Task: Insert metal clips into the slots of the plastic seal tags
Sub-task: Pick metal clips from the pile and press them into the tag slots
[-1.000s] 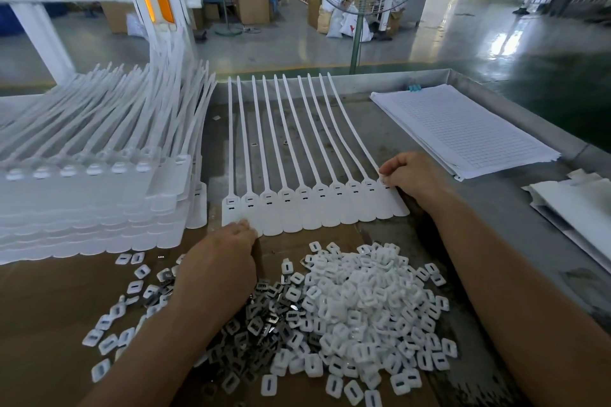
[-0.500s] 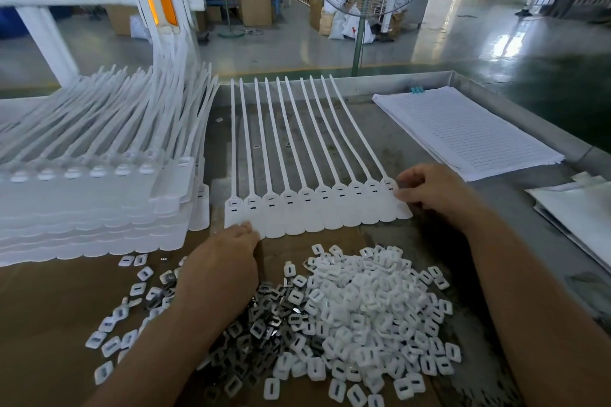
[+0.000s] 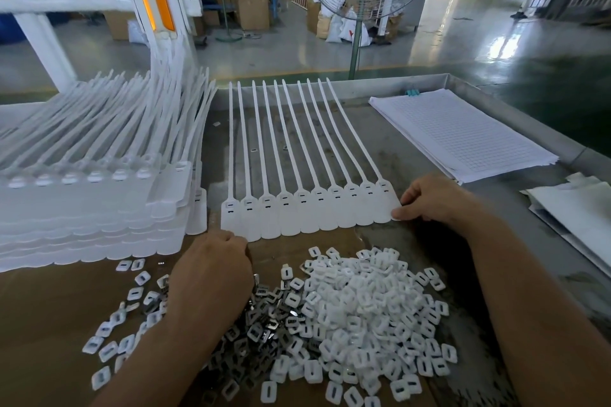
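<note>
Pinches the right corner of the seal tag strip (image 3: 307,215) with the right hand (image 3: 429,200). Curls the left hand (image 3: 211,271) over metal clips (image 3: 264,314), cannot tell around what

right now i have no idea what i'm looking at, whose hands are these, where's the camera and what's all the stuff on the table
There is no machine here: a person works with bare hands. The one picture comes from a camera worn on their head, looking down at the table. In the middle lies a strip of seal tags, ten white tags side by side with their tails pointing away. The right hand pinches its right-end corner. The left hand sits at its near left edge with fingers curled; whether it holds anything is hidden. Nearer lie a heap of white plastic pieces and darker metal clips. On the left is a stack of tag strips, on the right a sheaf of ruled paper.
</note>
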Motion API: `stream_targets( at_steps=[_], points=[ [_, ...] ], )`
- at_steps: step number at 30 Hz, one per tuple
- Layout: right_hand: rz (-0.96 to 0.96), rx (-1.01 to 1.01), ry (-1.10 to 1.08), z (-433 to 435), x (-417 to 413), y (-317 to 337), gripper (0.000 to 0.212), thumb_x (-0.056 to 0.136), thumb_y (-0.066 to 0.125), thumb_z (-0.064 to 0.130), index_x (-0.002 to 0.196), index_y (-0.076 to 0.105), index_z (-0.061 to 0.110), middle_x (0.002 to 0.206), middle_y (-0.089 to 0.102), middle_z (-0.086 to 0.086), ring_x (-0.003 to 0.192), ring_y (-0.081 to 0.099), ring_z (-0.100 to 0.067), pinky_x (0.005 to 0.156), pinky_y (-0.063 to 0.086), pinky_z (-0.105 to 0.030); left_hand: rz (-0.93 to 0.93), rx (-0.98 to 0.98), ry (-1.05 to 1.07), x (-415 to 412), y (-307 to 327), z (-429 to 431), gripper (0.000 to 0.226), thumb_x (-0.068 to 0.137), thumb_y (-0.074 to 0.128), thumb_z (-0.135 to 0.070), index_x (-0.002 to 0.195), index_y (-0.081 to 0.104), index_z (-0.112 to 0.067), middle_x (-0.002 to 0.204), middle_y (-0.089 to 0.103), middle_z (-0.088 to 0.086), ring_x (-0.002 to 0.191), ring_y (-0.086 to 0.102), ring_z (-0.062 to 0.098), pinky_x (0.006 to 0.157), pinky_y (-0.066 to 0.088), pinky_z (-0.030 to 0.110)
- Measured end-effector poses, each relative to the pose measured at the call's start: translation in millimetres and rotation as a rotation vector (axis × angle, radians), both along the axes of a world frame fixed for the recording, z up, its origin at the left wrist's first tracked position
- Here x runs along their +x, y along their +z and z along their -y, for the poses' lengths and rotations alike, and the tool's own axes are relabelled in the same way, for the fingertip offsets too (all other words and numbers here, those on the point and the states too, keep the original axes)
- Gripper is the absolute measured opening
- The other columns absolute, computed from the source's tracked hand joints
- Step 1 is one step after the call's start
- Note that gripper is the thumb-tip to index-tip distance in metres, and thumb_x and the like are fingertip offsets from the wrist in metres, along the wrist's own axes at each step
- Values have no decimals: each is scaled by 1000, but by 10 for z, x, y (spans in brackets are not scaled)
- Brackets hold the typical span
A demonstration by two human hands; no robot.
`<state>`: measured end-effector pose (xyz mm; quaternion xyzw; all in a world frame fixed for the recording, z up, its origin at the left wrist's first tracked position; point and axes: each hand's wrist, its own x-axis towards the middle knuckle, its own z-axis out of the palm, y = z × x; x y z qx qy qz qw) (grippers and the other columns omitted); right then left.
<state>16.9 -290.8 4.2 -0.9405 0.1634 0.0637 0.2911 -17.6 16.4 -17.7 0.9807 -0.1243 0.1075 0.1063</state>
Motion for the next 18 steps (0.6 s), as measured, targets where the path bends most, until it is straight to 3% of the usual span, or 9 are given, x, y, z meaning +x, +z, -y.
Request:
stream_targets(
  at_steps=[5, 7, 9, 11, 13, 16, 18],
  points=[
    [47, 0, -51, -1, 24, -38, 22, 68, 81, 29, 58, 63, 21, 67, 61, 3, 63, 53, -10, 55, 36, -24, -1, -36, -42, 2, -9, 15, 24, 88, 38, -11, 87, 62, -13, 99, 63, 0, 80, 52, 12, 67, 30, 16],
    [82, -65, -68, -24, 56, -68, 23, 73, 77, 32, 58, 60, 24, 72, 61, 2, 73, 56, -15, 63, 38, -25, -25, -95, -43, -3, -30, 33, 29, 91, 37, -16, 110, 59, -14, 121, 58, 1, 102, 54, 14, 82, 37, 19],
    [112, -128, -77, -59, 80, -92, 25, 77, 72, 36, 60, 58, 25, 78, 63, 0, 79, 58, -19, 71, 41, -29, -81, -143, -26, 7, -54, 48, 41, 94, 35, -24, 134, 40, -18, 142, 40, 0, 126, 40, 14, 101, 31, 24],
    [140, -159, -84, -87, 85, -114, 24, 81, 67, 37, 63, 57, 24, 84, 65, -3, 81, 59, -22, 74, 44, -32, -139, -161, -16, 28, -61, 43, 47, 95, 34, -30, 140, 29, -20, 151, 22, -2, 135, 26, 14, 107, 25, 26],
    [168, -186, -88, -106, 78, -128, 20, 83, 64, 36, 71, 58, 21, 89, 65, -4, 84, 58, -21, 73, 41, -30, -175, -164, -11, 56, -61, 24, 48, 95, 34, -34, 141, 27, -20, 153, 14, -3, 137, 22, 13, 108, 24, 29],
    [269, -193, -56, -173, 63, -106, 14, 85, 63, 26, 94, 62, 15, 97, 62, -2, 91, 55, -18, 72, 34, -25, -191, -128, -19, 69, -63, 5, 50, 95, 32, -39, 141, 27, -20, 151, 21, -3, 136, 25, 14, 109, 22, 30],
    [417, -168, 88, -268, 58, -57, 12, 86, 62, 17, 97, 66, 12, 95, 64, -1, 81, 53, -9, 71, 33, -19, -187, -84, -28, 66, -66, 0, 51, 95, 29, -43, 141, 27, -21, 150, 24, -3, 134, 26, 15, 109, 22, 31]
  ],
)
